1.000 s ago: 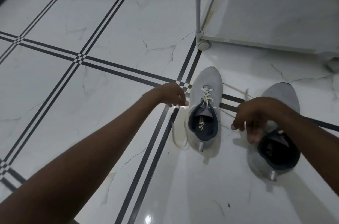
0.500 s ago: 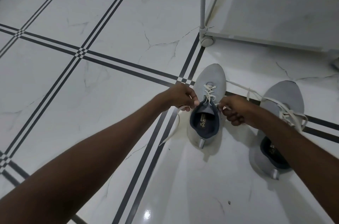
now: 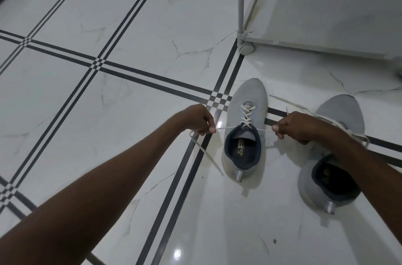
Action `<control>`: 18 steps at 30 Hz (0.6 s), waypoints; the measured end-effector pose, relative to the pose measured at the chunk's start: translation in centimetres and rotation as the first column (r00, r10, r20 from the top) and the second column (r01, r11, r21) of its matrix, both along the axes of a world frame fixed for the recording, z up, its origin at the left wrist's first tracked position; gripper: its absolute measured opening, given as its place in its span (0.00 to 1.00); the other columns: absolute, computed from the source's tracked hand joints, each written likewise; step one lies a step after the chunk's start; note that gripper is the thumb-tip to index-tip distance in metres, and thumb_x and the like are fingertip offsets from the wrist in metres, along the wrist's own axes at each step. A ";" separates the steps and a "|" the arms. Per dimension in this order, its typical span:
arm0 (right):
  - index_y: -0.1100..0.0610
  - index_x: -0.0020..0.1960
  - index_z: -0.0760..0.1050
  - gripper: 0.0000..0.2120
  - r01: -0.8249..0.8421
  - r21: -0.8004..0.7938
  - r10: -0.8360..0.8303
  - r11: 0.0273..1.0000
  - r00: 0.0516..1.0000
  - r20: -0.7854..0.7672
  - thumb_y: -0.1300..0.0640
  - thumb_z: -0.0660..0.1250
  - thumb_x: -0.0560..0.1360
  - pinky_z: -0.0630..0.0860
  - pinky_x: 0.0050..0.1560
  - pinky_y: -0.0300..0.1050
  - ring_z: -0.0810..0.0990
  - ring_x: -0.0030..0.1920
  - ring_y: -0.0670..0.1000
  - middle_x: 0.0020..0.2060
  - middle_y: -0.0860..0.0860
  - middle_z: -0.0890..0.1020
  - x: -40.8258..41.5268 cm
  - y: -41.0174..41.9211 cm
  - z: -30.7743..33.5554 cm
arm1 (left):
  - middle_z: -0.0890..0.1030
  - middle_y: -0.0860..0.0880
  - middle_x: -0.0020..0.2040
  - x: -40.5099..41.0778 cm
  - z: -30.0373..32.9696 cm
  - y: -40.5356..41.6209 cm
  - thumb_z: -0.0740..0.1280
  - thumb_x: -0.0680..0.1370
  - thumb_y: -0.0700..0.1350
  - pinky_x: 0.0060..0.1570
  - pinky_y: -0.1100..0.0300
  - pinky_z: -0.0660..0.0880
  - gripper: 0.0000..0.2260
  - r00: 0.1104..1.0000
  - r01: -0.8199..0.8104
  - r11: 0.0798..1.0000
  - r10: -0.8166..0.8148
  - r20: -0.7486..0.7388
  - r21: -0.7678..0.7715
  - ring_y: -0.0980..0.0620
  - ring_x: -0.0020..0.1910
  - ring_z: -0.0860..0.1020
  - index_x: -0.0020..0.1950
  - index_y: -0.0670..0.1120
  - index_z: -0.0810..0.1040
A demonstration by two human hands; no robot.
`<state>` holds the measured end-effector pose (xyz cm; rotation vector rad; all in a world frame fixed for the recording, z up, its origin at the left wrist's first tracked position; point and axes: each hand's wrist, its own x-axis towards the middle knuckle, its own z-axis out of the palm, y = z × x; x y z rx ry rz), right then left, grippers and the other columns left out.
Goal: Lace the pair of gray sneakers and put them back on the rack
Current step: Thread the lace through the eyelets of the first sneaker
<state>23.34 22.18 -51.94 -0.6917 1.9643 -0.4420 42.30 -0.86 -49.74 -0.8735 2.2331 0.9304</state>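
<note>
Gray sneakers [image 3: 244,134] sit toe-forward on the tiled floor [image 3: 108,90] near the white rack [image 3: 326,14]; the left one lies between my hands with its long axis running away from me, the right one partly under my right forearm. My left hand [image 3: 199,120] pinches one white lace [image 3: 226,127] end, my right hand [image 3: 291,126] is closed on the other, each pulled sideways from the top eyelets.
</note>
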 end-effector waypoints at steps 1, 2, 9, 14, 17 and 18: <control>0.58 0.31 0.78 0.18 0.006 0.017 -0.007 1.000 1.000 0.020 0.50 0.67 0.77 0.64 0.26 0.38 0.62 0.17 0.49 0.19 0.48 0.67 -0.4 -0.1 0.4 | 0.85 0.44 0.41 -0.1 0.3 -0.5 0.73 0.74 0.39 0.43 0.61 0.79 0.04 1.000 0.031 0.999 -0.031 0.005 0.012 0.54 0.36 0.79 0.48 0.42 0.86; 0.60 0.33 0.78 0.17 0.022 0.039 -0.023 0.999 0.999 0.047 0.51 0.68 0.76 0.63 0.26 0.38 0.62 0.18 0.49 0.20 0.50 0.68 -0.8 -0.3 0.9 | 0.85 0.46 0.42 -0.2 0.5 -0.9 0.74 0.74 0.40 0.43 0.62 0.77 0.05 0.997 0.083 0.997 -0.083 0.010 -0.002 0.55 0.38 0.79 0.49 0.44 0.86; 0.62 0.40 0.82 0.13 -0.148 -0.008 0.148 0.989 0.987 -0.059 0.52 0.69 0.75 0.66 0.29 0.40 0.68 0.23 0.48 0.24 0.49 0.75 -2.5 -3.3 6.8 | 0.87 0.51 0.43 -3.0 0.4 1.5 0.71 0.74 0.47 0.44 0.56 0.80 0.05 0.891 -0.117 0.857 -0.133 -0.434 -0.502 0.51 0.42 0.84 0.46 0.50 0.86; 0.53 0.41 0.81 0.03 -0.317 -0.118 0.259 0.941 0.900 -0.350 0.55 0.72 0.73 0.70 0.43 0.44 0.78 0.39 0.49 0.35 0.48 0.82 -2.4 -5.1 9.9 | 0.86 0.42 0.48 -5.3 1.4 4.7 0.69 0.76 0.39 0.48 0.57 0.82 0.08 0.710 -0.302 0.814 0.539 -0.454 0.495 0.48 0.46 0.84 0.52 0.40 0.83; 0.50 0.41 0.80 0.04 -0.269 -0.232 0.115 0.935 0.847 -0.519 0.58 0.73 0.71 0.70 0.45 0.44 0.78 0.45 0.52 0.41 0.49 0.81 -1.8 -5.8 9.5 | 0.85 0.39 0.54 -6.1 2.2 6.2 0.68 0.77 0.37 0.48 0.57 0.80 0.11 0.780 -0.271 0.679 0.571 -0.258 0.683 0.46 0.49 0.82 0.59 0.38 0.80; 0.49 0.41 0.81 0.05 -0.244 -0.290 0.046 0.926 0.832 -0.553 0.58 0.73 0.71 0.70 0.47 0.44 0.77 0.46 0.52 0.41 0.49 0.81 -1.6 -5.9 9.0 | 0.85 0.40 0.55 -6.2 2.2 6.3 0.68 0.77 0.39 0.47 0.59 0.78 0.11 0.804 -0.236 0.676 0.539 -0.250 0.698 0.49 0.49 0.82 0.59 0.39 0.80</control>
